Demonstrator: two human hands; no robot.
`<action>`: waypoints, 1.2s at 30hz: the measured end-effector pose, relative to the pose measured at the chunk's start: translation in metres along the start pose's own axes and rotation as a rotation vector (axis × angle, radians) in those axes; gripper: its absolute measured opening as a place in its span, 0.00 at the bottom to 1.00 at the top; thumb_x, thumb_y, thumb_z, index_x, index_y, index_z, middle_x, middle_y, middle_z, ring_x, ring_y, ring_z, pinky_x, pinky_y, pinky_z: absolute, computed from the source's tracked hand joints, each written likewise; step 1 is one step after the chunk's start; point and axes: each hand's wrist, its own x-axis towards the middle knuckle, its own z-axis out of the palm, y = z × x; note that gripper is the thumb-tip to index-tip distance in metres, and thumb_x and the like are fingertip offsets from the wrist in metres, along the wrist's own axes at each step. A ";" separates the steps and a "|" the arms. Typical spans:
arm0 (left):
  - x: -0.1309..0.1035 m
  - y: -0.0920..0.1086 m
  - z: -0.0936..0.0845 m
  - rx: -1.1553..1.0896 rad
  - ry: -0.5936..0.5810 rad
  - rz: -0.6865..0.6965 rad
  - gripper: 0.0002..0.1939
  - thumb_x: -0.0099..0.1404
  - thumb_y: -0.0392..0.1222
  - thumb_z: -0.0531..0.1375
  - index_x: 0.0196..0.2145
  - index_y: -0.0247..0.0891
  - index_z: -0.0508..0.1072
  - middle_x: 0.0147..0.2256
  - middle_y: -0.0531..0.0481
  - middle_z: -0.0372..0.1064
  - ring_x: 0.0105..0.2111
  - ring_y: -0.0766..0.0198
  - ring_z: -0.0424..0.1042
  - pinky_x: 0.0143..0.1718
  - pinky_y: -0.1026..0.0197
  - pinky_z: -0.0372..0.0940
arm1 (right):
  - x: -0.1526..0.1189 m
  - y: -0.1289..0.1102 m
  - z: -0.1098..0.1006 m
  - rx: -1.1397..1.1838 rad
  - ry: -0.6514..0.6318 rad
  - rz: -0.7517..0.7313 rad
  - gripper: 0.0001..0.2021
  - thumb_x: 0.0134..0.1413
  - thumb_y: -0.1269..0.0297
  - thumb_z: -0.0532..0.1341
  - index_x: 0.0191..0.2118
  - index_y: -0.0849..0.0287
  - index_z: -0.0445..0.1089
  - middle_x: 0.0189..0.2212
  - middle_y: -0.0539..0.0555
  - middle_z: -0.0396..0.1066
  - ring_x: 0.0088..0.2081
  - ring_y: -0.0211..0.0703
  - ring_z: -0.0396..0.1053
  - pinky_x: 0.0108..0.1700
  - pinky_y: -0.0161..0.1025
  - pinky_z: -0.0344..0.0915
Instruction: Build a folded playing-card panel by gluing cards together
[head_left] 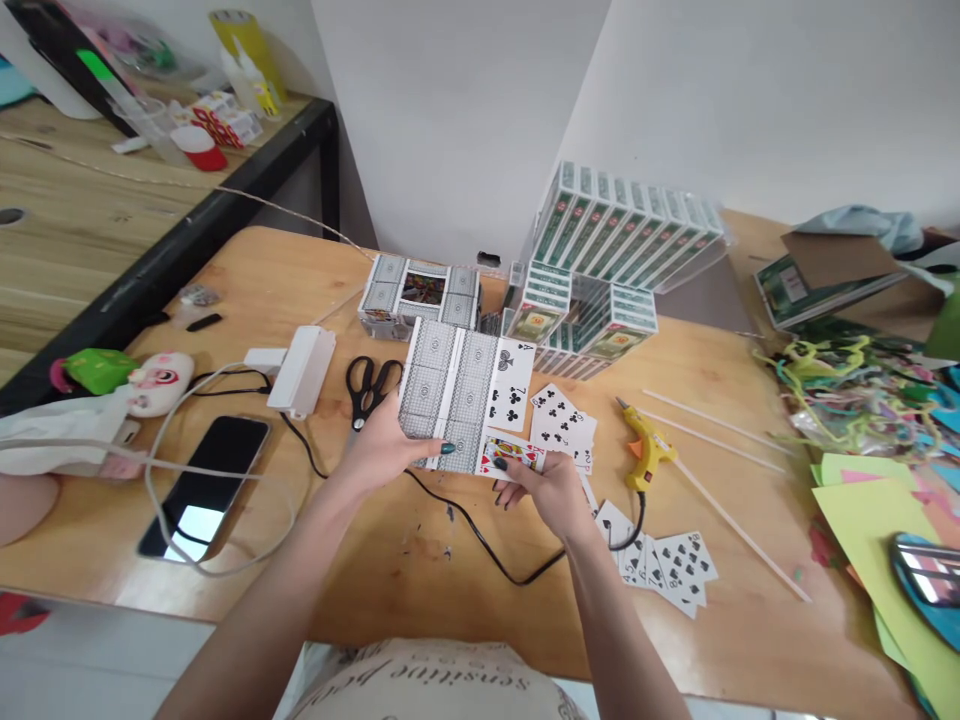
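Observation:
A panel of joined playing cards (466,385), mostly grey patterned backs, is raised in front of me. My left hand (379,440) grips its lower left edge, thumb across the front. With my right hand (551,490) I pinch a king of hearts (516,452) against the panel's lower right side. Above that king, face-up club cards (512,385) show along the same side; whether they are attached, I cannot tell. Behind the panel stands a box shape built of cards (420,292). Black scissors (367,385) lie left of the panel.
A yellow glue gun (651,452) and white glue sticks (724,530) lie to the right. Loose club cards (562,425) and spade cards (679,570) lie nearby. Stacked card boxes (626,230) rise behind. A phone (210,490), white cable and power strip (301,370) occupy the left.

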 end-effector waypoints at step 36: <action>-0.008 0.012 0.005 -0.007 0.006 0.029 0.33 0.48 0.37 0.66 0.51 0.38 0.61 0.48 0.45 0.70 0.49 0.53 0.69 0.51 0.49 0.64 | 0.005 -0.006 0.011 -0.048 -0.292 -0.051 0.19 0.52 0.48 0.59 0.25 0.60 0.63 0.15 0.49 0.69 0.13 0.33 0.63 0.16 0.29 0.60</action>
